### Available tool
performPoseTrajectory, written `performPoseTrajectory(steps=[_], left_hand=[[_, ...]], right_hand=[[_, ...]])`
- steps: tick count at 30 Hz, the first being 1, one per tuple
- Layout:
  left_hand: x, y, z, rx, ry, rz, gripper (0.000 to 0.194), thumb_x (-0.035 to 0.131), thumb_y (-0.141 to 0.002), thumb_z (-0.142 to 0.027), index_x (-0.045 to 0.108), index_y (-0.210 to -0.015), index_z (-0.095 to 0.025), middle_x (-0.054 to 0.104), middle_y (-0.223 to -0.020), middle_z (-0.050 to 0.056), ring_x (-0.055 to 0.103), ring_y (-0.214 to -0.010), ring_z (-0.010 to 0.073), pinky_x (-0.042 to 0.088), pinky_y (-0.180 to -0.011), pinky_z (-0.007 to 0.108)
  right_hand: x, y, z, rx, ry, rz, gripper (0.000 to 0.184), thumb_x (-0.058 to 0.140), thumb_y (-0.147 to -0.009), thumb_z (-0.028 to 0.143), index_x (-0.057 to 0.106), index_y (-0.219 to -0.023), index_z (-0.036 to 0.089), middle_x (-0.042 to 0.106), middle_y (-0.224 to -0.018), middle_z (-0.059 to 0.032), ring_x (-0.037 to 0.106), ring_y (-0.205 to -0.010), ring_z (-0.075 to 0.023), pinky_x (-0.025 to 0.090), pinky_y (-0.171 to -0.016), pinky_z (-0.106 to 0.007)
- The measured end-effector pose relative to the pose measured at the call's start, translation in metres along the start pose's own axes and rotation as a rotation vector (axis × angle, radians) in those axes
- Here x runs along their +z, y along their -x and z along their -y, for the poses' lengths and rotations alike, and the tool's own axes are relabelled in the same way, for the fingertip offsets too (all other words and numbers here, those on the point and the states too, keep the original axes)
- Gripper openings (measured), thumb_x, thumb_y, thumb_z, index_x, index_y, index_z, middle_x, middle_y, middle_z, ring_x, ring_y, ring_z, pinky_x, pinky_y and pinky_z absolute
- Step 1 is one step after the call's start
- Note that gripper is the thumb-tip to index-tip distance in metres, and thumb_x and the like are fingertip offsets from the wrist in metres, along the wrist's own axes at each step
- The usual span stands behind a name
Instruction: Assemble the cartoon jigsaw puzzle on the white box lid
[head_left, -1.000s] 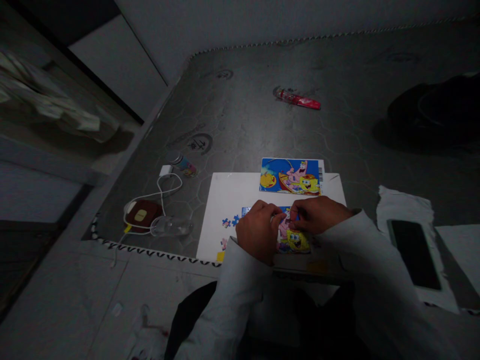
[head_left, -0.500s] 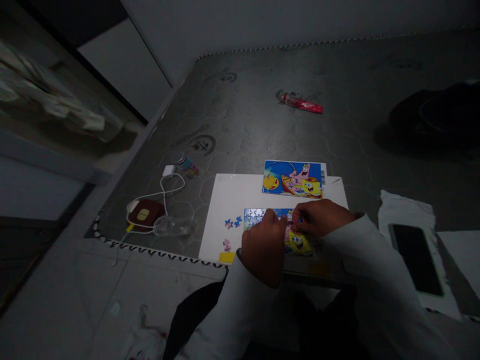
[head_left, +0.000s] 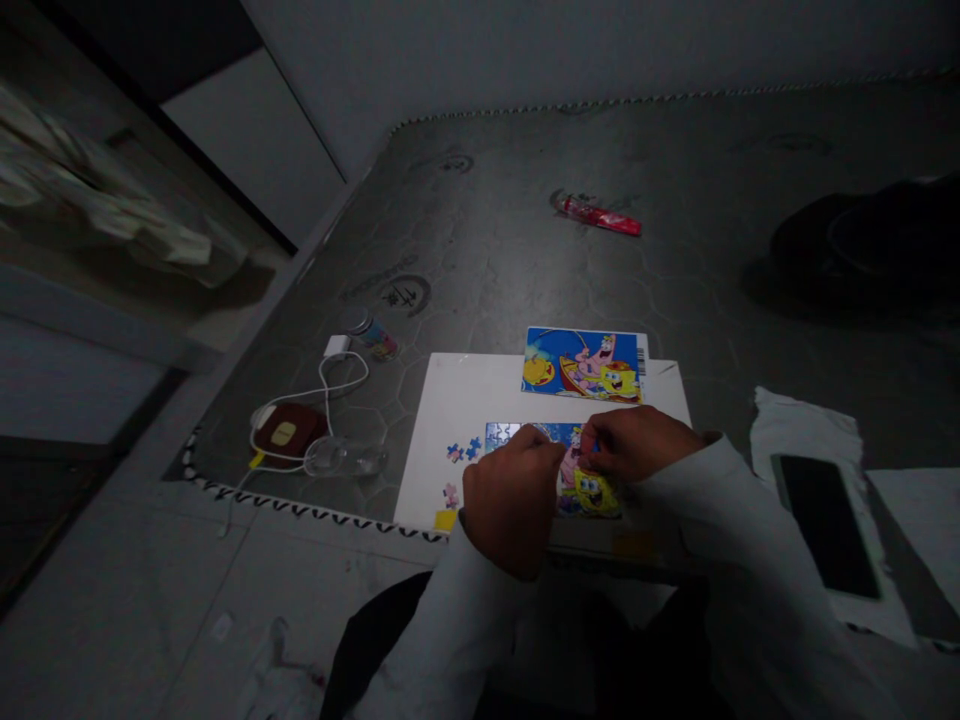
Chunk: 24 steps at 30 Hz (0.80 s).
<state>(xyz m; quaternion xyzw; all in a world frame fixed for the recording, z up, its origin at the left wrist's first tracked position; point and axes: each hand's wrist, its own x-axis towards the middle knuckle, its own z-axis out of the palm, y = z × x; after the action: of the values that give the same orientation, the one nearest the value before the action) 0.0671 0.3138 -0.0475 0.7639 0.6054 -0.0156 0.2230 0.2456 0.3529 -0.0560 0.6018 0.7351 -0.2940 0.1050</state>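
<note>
A partly built cartoon jigsaw puzzle point(head_left: 592, 490) lies on a white board point(head_left: 465, 400) on the grey mat. My left hand point(head_left: 511, 500) rests curled over the puzzle's left half, fingertips on its top edge. My right hand point(head_left: 636, 442) is pinched on the puzzle's middle, holding what seems a small piece that I cannot make out. A colour reference picture point(head_left: 583, 364) lies at the board's far edge. Loose puzzle pieces point(head_left: 460, 452) sit left of the puzzle, with a pink one point(head_left: 451, 494) and a yellow one point(head_left: 444, 520) nearer the front edge.
Left of the board lie a maroon power bank point(head_left: 283, 432) with a white cable, a clear bottle point(head_left: 345, 458) and a small can point(head_left: 373, 334). A phone point(head_left: 823, 522) rests on white cloth at right. A red wrapper point(head_left: 600, 216) lies farther away. A dark bundle point(head_left: 870, 240) sits at the far right.
My left hand has drawn back a little toward me, uncovering the puzzle's top left. The right hand stays pinched at the puzzle's middle. The view has shifted slightly.
</note>
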Motion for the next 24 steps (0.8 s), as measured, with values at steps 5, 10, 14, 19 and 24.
performPoseTrajectory(steps=[5, 10, 14, 19, 24], left_hand=[[-0.027, 0.018, 0.017, -0.108, 0.003, -0.038, 0.018, 0.064, -0.096, -0.029, 0.081, -0.096, -0.033, 0.075, -0.103, 0.004, 0.072, -0.086, 0.0224, 0.050, -0.072, 0.030], [-0.049, 0.020, 0.066, -0.223, -0.076, -0.192, 0.016, 0.066, -0.094, -0.032, 0.082, -0.099, -0.032, 0.080, -0.104, 0.005, 0.073, -0.092, 0.0260, 0.052, -0.077, 0.033], [-0.051, 0.013, 0.097, -0.297, -0.086, -0.181, 0.015, 0.070, -0.091, -0.030, 0.081, -0.102, -0.030, 0.081, -0.105, 0.004, 0.074, -0.094, 0.0264, 0.052, -0.079, 0.034], [-0.050, 0.013, 0.096, -0.247, -0.009, -0.105, 0.017, 0.078, -0.086, -0.031, 0.079, -0.103, -0.029, 0.081, -0.101, 0.001, 0.073, -0.096, 0.0242, 0.052, -0.084, 0.034], [-0.045, 0.012, 0.088, -0.276, -0.014, -0.094, 0.016, 0.081, -0.084, -0.036, 0.080, -0.097, -0.026, 0.080, -0.100, 0.005, 0.073, -0.094, 0.0254, 0.053, -0.082, 0.036]], right_hand=[[0.004, -0.001, -0.005, -0.031, 0.009, -0.027, 0.006, 0.074, -0.081, 0.029, 0.077, -0.086, 0.028, 0.077, -0.084, 0.0007, 0.070, -0.080, -0.0187, 0.046, -0.067, -0.028], [0.002, 0.002, -0.004, -0.046, 0.069, -0.041, 0.006, 0.070, -0.082, 0.027, 0.075, -0.081, 0.026, 0.076, -0.079, 0.0003, 0.069, -0.074, -0.0183, 0.042, -0.062, -0.027], [0.004, 0.005, -0.006, -0.030, 0.049, -0.059, 0.005, 0.071, -0.082, 0.027, 0.073, -0.077, 0.027, 0.075, -0.076, 0.0011, 0.068, -0.069, -0.0184, 0.042, -0.060, -0.028], [0.009, 0.008, -0.012, -0.034, 0.054, -0.103, 0.010, 0.069, -0.084, 0.034, 0.071, -0.076, 0.029, 0.075, -0.078, -0.0006, 0.068, -0.068, -0.0220, 0.044, -0.059, -0.032], [0.007, 0.009, -0.016, -0.082, 0.049, -0.096, 0.012, 0.070, -0.085, 0.035, 0.070, -0.075, 0.028, 0.075, -0.075, -0.0012, 0.068, -0.064, -0.0228, 0.043, -0.054, -0.032]])
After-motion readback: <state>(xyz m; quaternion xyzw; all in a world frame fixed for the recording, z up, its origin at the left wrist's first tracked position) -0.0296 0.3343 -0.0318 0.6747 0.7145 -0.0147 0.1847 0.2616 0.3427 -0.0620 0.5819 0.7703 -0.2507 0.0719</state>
